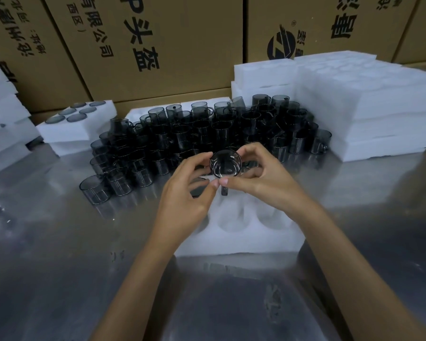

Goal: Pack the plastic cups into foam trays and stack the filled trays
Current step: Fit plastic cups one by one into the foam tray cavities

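Taking the foam tray (pixel 239 238) on the steel counter (pixel 59 267) as the landmark: far to its left lie stacked white foam pieces (pixel 3 124), and up-left of it a filled tray (pixel 76 125) shows six smoky cups sunk flush in their wells. Directly behind the tray stands a crowd of dark plastic cups (pixel 194 136), upright and close together. Above the tray's far edge the left hand (pixel 190 193) and the right hand (pixel 261 178) both pinch one cup (pixel 225 164) by its rim, its mouth turned toward the camera; its handle seems to hang downward, though the fingers partly hide it. To the tray's right rear rises a stack of foam trays (pixel 369 107), with cardboard cartons (pixel 158 45) behind everything.
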Available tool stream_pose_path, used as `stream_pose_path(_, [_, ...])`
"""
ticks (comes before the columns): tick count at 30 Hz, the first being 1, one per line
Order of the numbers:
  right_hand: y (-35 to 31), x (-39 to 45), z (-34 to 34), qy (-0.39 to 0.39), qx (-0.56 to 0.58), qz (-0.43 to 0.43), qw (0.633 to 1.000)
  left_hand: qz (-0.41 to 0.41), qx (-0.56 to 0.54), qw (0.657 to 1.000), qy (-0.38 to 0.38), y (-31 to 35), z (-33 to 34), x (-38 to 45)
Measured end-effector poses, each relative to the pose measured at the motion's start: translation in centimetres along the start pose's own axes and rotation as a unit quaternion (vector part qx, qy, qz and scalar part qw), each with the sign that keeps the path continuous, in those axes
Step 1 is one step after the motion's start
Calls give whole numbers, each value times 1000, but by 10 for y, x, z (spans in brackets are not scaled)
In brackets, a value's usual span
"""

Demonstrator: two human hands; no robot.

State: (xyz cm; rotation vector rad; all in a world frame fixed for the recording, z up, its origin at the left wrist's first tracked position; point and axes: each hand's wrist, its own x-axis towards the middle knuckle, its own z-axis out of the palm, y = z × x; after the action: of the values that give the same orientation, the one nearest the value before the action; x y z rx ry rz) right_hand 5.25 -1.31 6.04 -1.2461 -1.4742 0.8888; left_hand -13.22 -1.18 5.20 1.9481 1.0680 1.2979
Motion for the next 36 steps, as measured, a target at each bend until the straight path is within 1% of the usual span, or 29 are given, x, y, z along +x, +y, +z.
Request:
stream_pose_path(3, [0,-1,0,-3,-37,-28,999,-3,-6,1000,1,-2,0,0])
stream_pose_path(7, [4,-2,-1,1,-118,-53,992,-18,-10,1000,-4,-4,0,0])
stream_pose_path(14, [9,0,0,-1,-150,-40,988,-28,7,1000,-9,-4,1,0])
stream_pose_path(19, [11,2,0,3,-149,-27,989,-18,15,1000,-9,-3,1,0])
stream_pose_path(22, [13,3,-1,7,-168,-17,986,-25,20,999,-21,-3,2,-1])
stream_pose_path(26, [14,2,2,17,-212,-27,977,-33,65,997,-25,-4,3,-1])
stream_pose_path(29, [13,2,4,10,-236,-34,971,-42,111,992,-30,-5,2,-1])
stream_pose_path(32, [13,4,2,8,-216,-23,976,-50,146,987,-43,-7,2,-1])
stream_pose_path(36, [11,5,0,64,-186,-24,980,-64,187,978,-61,-5,2,-2])
